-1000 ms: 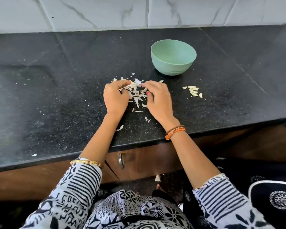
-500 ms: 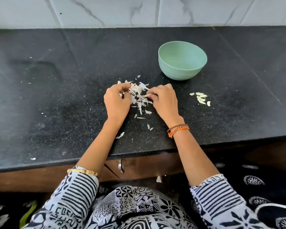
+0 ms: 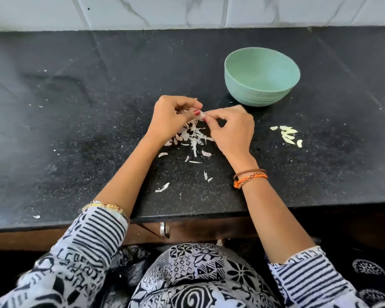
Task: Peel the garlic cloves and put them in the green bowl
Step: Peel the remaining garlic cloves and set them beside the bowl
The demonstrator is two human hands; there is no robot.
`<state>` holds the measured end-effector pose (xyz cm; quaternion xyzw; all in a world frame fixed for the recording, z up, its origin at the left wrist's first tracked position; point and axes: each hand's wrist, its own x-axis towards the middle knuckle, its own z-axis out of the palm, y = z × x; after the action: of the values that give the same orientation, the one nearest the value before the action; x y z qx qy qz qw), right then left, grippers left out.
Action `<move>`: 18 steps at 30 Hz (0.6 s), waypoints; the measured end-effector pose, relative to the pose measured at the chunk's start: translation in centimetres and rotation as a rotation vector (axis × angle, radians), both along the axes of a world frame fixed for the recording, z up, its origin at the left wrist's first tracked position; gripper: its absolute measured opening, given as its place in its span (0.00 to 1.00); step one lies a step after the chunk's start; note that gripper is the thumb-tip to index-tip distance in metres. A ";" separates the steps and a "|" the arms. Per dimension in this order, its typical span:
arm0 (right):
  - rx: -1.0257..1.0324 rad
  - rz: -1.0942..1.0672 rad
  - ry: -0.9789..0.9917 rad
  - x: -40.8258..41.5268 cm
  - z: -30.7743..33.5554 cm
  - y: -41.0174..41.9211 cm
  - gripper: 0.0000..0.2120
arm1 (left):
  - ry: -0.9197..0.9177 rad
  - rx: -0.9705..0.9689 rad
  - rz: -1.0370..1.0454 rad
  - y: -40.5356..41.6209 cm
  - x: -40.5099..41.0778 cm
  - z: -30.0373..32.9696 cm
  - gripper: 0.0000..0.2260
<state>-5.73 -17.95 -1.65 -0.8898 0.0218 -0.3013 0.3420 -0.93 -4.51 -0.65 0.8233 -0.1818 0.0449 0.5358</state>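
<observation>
I saw both hands meet just above the middle of the frame, raised over the pile of garlic skins [image 3: 191, 136] on the black worktop [image 3: 76, 121]. My left hand [image 3: 172, 117] and right hand [image 3: 230, 127] had their fingers curled, each pinching one garlic clove [image 3: 201, 114] between their tips. The green bowl [image 3: 262, 76] stood at upper right, with peeled cloves [image 3: 287, 135] lying at right.

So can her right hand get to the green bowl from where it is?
Probably yes. The right hand sits just in front of the green bowl, with only bare counter between, though it's pinching a garlic clove with the left hand.
</observation>
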 end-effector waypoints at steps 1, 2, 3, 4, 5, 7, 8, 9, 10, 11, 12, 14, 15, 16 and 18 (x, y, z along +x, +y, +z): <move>0.006 -0.008 0.004 0.1 -0.1 -0.2 0.04 | 0.024 -0.037 -0.018 0.0 -0.1 -0.2 0.10; 0.007 0.000 0.014 0.1 -0.2 -0.2 0.04 | 0.033 -0.062 -0.024 0.1 -0.2 -0.5 0.10; -0.004 0.018 0.021 0.2 -0.2 -0.1 0.04 | 0.030 -0.075 -0.026 0.3 -0.3 -0.6 0.11; -0.022 0.032 0.023 0.3 -0.2 0.0 0.05 | 0.023 -0.076 -0.024 0.4 -0.3 -0.7 0.11; -0.037 0.038 0.020 0.4 -0.3 0.1 0.05 | 0.017 -0.072 -0.024 0.6 -0.4 -0.8 0.11; -0.054 0.034 -0.005 0.3 -0.4 0.2 0.06 | 0.007 -0.067 -0.014 0.6 -0.5 -0.8 0.11; -0.068 0.028 -0.036 0.2 -0.4 0.3 0.05 | 0.004 -0.068 -0.004 0.6 -0.6 -0.7 0.12; -0.092 0.018 -0.083 0.1 -0.3 0.4 0.05 | 0.006 -0.084 0.003 0.5 -0.7 -0.6 0.13; -0.129 0.007 -0.138 0.0 -0.2 0.6 0.03 | 0.013 -0.118 0.011 0.4 -0.8 -0.5 0.13; -0.176 -0.001 -0.190 0.0 -0.1 0.8 0.03 | 0.023 -0.163 0.019 0.4 -0.8 -0.4 0.12; -0.227 -0.004 -0.237 0.0 0.0 1.0 0.04 | 0.039 -0.211 0.027 0.4 -0.9 -0.2 0.11; -0.312 0.003 -0.315 0.1 -0.2 1.1 0.08 | 0.101 -0.299 0.033 0.4 -1.0 -0.1 0.09; -0.348 0.012 -0.353 0.3 -0.3 1.1 0.09 | 0.134 -0.340 0.038 0.4 -1.1 -0.2 0.09; -0.382 0.018 -0.389 0.4 -0.4 1.1 0.10 | 0.161 -0.377 0.050 0.3 -1.2 -0.2 0.10; -0.438 0.017 -0.457 0.4 -0.6 1.1 0.11 | 0.202 -0.454 0.075 0.0 -1.4 -0.2 0.13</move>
<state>-5.29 -16.90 -2.24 -0.8518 -0.1281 -0.4880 0.1410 -2.33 -4.51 -0.81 0.6882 -0.0818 0.0219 0.7206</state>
